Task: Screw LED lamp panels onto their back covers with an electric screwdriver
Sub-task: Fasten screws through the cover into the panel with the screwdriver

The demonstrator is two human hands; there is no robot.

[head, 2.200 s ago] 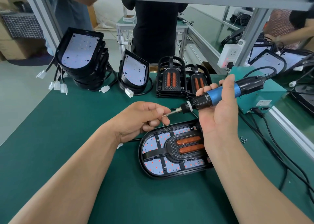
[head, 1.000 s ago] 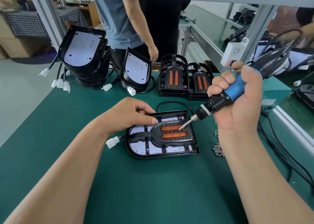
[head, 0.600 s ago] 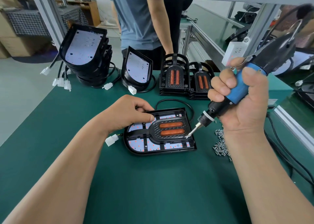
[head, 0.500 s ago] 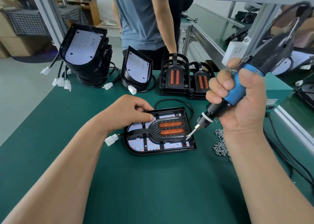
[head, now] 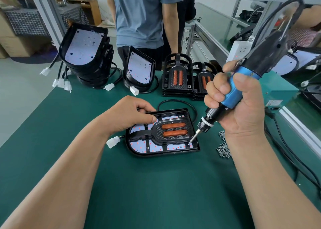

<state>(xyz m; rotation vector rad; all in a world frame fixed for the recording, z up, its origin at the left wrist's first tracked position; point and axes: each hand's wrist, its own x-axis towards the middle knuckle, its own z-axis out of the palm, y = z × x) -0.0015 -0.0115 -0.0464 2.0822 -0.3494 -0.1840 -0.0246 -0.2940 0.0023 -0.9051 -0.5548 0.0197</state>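
Blue-shirted bystander point(head: 139, 20) behind the green table point(head: 156, 185)

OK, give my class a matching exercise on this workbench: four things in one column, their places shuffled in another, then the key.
Things
1. electric screwdriver
2. loose screws
3. white connector
4. left hand

Places
A. on the green mat, right of the lamp
B. on the mat, just left of the lamp
C. holding the lamp's far left edge
D. gripped by the right hand

Pairs: 1-D, 2-A, 3-B, 4-C

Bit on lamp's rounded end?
No, the bit of the blue-handled electric screwdriver meets the black lamp assembly at its squared right corner.
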